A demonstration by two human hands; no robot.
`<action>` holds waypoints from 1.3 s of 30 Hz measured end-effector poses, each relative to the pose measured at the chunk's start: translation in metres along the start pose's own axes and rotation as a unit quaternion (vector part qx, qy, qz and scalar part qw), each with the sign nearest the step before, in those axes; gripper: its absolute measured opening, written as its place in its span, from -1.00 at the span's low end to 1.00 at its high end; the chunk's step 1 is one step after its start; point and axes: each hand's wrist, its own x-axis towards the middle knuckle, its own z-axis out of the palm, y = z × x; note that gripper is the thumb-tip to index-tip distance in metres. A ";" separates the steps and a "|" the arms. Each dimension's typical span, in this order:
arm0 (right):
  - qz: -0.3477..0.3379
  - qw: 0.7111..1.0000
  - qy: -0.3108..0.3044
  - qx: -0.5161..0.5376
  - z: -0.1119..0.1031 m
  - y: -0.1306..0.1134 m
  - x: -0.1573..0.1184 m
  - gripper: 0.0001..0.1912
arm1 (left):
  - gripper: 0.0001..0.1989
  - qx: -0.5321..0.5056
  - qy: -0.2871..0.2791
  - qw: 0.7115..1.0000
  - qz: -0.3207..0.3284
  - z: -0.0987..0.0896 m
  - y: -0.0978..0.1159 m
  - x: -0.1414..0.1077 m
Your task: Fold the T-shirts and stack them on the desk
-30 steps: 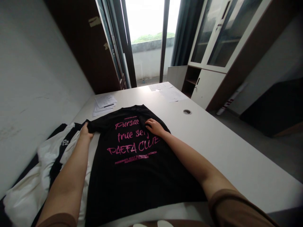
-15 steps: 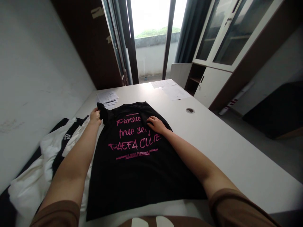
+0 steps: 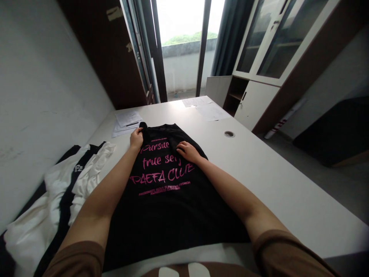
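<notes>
A black T-shirt (image 3: pixel 173 215) with pink lettering lies spread on the white table, its hem toward me and its collar end away. My left hand (image 3: pixel 136 138) is closed on the shirt's left sleeve, which is bunched and lifted near the shoulder. On the right half of the print rests my right hand (image 3: pixel 188 151), fingers curled onto the cloth and covering the end of some words. Whether those fingers pinch the fabric is hard to see, but a fold runs up from them. The right sleeve is not visible.
Black and white garments (image 3: pixel 57 196) lie in a pile along the left wall. Papers (image 3: pixel 127 121) with a dark pen-like item sit at the back left, more sheets (image 3: pixel 206 107) at the far edge. A round cable hole (image 3: pixel 230 134) is on the right of the table (image 3: pixel 273 184).
My left hand has moved right, bringing the sleeve inward over the shirt's left shoulder. My right hand stays at the same spot on the print.
</notes>
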 end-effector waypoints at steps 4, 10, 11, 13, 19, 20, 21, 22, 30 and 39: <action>0.003 1.000 0.001 0.001 0.000 0.000 0.000 -0.78 | -0.68 -0.026 -0.013 1.000 0.004 0.020 0.011 -0.003; 0.009 1.000 0.016 0.006 -0.001 -0.002 0.001 -0.79 | -0.61 -0.008 -0.213 0.976 0.044 0.047 0.008 -0.028; 0.010 1.000 0.027 0.010 -0.001 -0.004 0.001 -0.79 | -0.60 0.006 -0.257 0.966 0.044 0.050 0.005 -0.033; 0.009 0.998 0.049 0.022 -0.004 -0.006 0.002 -0.79 | -0.61 0.038 -0.309 0.949 0.044 0.054 -0.003 -0.043; -0.006 0.996 0.047 0.077 -0.009 -0.014 0.001 -0.76 | -0.70 0.136 -0.320 0.925 0.152 0.064 -0.014 -0.072; -0.008 0.995 0.051 0.088 -0.010 -0.016 0.001 -0.75 | -0.70 0.149 -0.315 0.920 0.179 0.067 -0.013 -0.079; -0.011 0.993 0.060 0.098 -0.011 -0.018 0.002 -0.74 | -0.67 0.163 -0.306 0.916 0.204 0.071 -0.011 -0.087; -0.016 0.991 0.073 0.109 -0.012 -0.020 0.002 -0.73 | -0.61 0.178 -0.293 0.912 0.223 0.076 -0.009 -0.096; -0.069 0.980 0.091 0.164 -0.018 -0.055 0.000 -0.66 | -0.39 0.245 -0.199 0.937 0.151 0.115 0.002 -0.138; -0.063 0.991 0.080 0.088 -0.027 -0.057 0.004 -0.71 | -0.87 -0.170 -0.041 0.971 -0.166 0.124 -0.013 -0.085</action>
